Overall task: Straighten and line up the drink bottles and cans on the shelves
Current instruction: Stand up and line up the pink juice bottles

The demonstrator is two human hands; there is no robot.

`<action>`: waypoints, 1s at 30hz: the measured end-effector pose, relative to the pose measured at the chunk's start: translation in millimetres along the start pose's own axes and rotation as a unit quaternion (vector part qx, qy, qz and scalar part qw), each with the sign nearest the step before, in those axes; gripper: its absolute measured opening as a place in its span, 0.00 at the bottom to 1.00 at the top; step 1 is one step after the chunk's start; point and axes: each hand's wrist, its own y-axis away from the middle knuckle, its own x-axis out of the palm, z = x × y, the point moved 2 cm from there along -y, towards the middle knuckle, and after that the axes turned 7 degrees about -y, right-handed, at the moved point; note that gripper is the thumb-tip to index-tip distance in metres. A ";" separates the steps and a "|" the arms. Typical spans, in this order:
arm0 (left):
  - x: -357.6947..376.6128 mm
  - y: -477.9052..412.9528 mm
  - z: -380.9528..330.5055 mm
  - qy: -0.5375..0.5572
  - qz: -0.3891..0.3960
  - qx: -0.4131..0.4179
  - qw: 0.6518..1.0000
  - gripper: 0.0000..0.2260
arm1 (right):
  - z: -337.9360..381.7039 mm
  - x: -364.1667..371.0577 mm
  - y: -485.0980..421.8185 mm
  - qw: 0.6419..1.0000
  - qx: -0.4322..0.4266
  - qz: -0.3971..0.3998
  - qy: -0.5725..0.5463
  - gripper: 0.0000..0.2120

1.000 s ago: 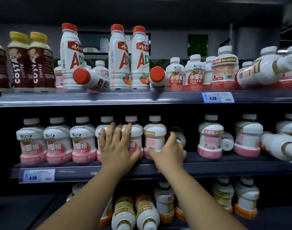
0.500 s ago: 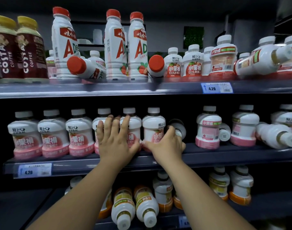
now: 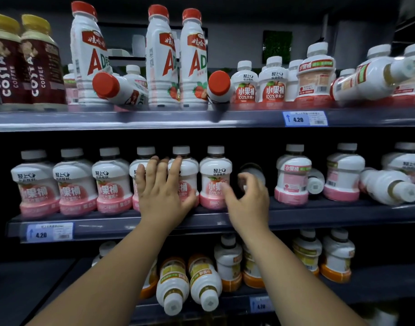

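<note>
Lowest visible shelf, nearest the viewer: two white plastic bottles with orange-yellow labels [image 3: 190, 283] lie on their sides, caps toward the shelf front; others stand upright behind and to the right.

Middle dark grey shelf [image 3: 319, 215]: left hand [image 3: 164, 191] is spread flat, fingers apart, pressed against the fronts of the fourth and fifth bottles of an upright row of squat white bottles with pink labels [image 3: 72, 184]. Right hand [image 3: 246, 201] is loosely curled and partly spread, gripping nothing, just right of the sixth bottle [image 3: 214, 177] and in front of a toppled white bottle [image 3: 251, 171] lying cap-forward. Further right, another white bottle [image 3: 390, 187] lies on its side.

Top shelf: tall white red-capped bottles [image 3: 161, 57] stand upright; one [image 3: 119, 89] lies toppled between them. Two brown coffee bottles with yellow caps [image 3: 25, 60] stand far left.
</note>
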 end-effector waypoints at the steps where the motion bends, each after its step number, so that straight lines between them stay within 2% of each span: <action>1: 0.8 0.0 -0.1 0.000 0.001 0.000 1.000 0.38 | -6.8 -7.7 -3.2 0.999 -0.022 -0.035 0.009 0.23; 3: 1.7 0.1 -0.5 -0.004 0.000 0.001 1.000 0.38 | -20.3 -18.1 -13.2 0.996 -0.024 -0.041 0.071 0.22; 7: 2.1 0.6 -1.4 -0.008 -0.007 -0.004 1.000 0.38 | -28.8 -17.4 -27.8 0.986 0.029 0.016 0.161 0.27; 12: 0.8 0.8 -2.2 -0.006 -0.011 -0.002 1.000 0.38 | -25.6 -11.1 -36.7 0.975 0.089 0.023 0.203 0.25; 15: -0.4 0.2 -1.6 -0.009 -0.009 0.000 1.000 0.38 | -29.1 -12.3 -32.4 0.984 0.083 -0.012 0.154 0.21; 18: -0.2 1.1 -1.4 -0.009 -0.006 0.002 1.000 0.38 | -30.0 -20.0 -25.7 0.996 0.063 -0.058 0.034 0.22; 24: 1.1 1.0 -1.8 -0.010 -0.016 -0.001 1.000 0.38 | 1.0 -49.5 -57.0 0.975 0.021 -0.116 -0.187 0.16; 27: 0.7 1.1 -2.1 -0.004 -0.023 -0.001 1.000 0.37 | 9.3 -48.4 -72.4 0.976 0.035 -0.075 -0.202 0.15; 30: 1.0 1.8 -1.5 0.000 -0.022 0.000 1.000 0.37 | -0.7 -34.8 -76.3 0.991 0.080 0.053 -0.097 0.31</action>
